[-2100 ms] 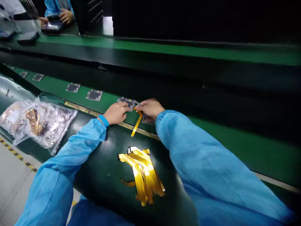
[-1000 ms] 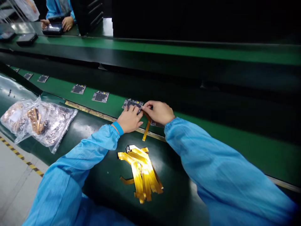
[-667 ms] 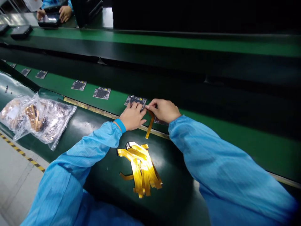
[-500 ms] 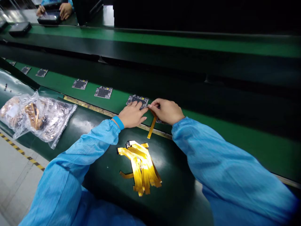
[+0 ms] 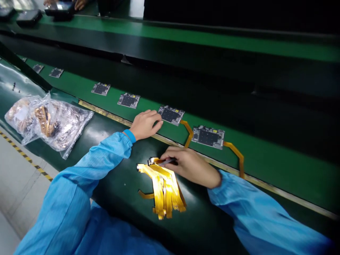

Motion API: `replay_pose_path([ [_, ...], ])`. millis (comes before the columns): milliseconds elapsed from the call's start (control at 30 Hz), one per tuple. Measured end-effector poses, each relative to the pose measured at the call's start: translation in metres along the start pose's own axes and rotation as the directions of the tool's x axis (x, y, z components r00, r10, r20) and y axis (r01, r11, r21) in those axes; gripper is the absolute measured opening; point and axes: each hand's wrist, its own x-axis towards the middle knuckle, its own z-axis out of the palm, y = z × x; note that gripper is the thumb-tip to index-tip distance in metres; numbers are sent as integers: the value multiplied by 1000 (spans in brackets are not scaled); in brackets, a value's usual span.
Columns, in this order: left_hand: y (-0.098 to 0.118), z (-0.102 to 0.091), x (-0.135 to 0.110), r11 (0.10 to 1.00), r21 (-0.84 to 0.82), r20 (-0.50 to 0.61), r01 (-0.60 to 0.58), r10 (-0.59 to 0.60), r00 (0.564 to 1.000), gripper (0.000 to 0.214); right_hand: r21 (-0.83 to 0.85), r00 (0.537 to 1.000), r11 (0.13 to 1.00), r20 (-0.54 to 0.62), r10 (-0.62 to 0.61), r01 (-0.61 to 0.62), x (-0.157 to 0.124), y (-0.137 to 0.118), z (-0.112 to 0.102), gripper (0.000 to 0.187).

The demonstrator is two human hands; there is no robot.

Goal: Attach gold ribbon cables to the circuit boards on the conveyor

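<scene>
My left hand [image 5: 145, 124] rests at the edge of the green conveyor belt [image 5: 265, 166], fingers lying loosely flat, fingertips just short of a small circuit board [image 5: 170, 115]. An orange flex strip [image 5: 188, 132] hangs from that board towards me. A second board [image 5: 208, 136] to its right carries its own orange strip [image 5: 236, 156]. My right hand [image 5: 188, 164] lies over the top of a pile of yellow flex strips [image 5: 162, 187] on the dark bench, its fingers pinched round a thin grey tool [image 5: 166, 162] that points at the pile.
Several more boards [image 5: 128, 100] ride the belt to the left. A clear plastic bag of parts [image 5: 47, 122] lies at the bench's left end. Beyond a higher green belt [image 5: 212, 37], another person's hands [image 5: 79, 3] work at a dark device.
My right hand has left the board and come back to the pile of yellow strips. The strip it held now hangs from the board. The boards have moved along and a second board has come into sight.
</scene>
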Motion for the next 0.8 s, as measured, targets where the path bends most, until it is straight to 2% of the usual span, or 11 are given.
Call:
replay_pose_path([
  [167, 2, 2, 1, 999, 18, 37, -41, 40, 999, 32, -41, 996, 997, 64, 68, -66, -2, -1, 8, 10],
  [300, 3, 2, 0, 999, 5, 41, -49, 49, 998, 32, 71, 996, 996, 78, 40, -45, -2, -1, 3, 17],
  [400, 3, 0, 0, 1000, -27, 19, -10, 11, 1000, 30, 169, 998, 984, 51, 39, -48, -1, -3, -2, 28],
  [500, 0, -2, 0, 996, -80, -31, 46, -49, 998, 27, 256, 996, 962, 4, 92, -90, 4, -3, -8, 42],
  [600, -12, -6, 0, 987, -121, -93, 109, -121, 988, 23, 312, 983, 941, -79, 165, -133, 17, 0, -16, 51],
  [800, -54, -21, 9, 955, -90, -161, 282, -294, 942, 16, 350, 898, 927, -354, 264, -135, 64, 19, -28, 54],
])
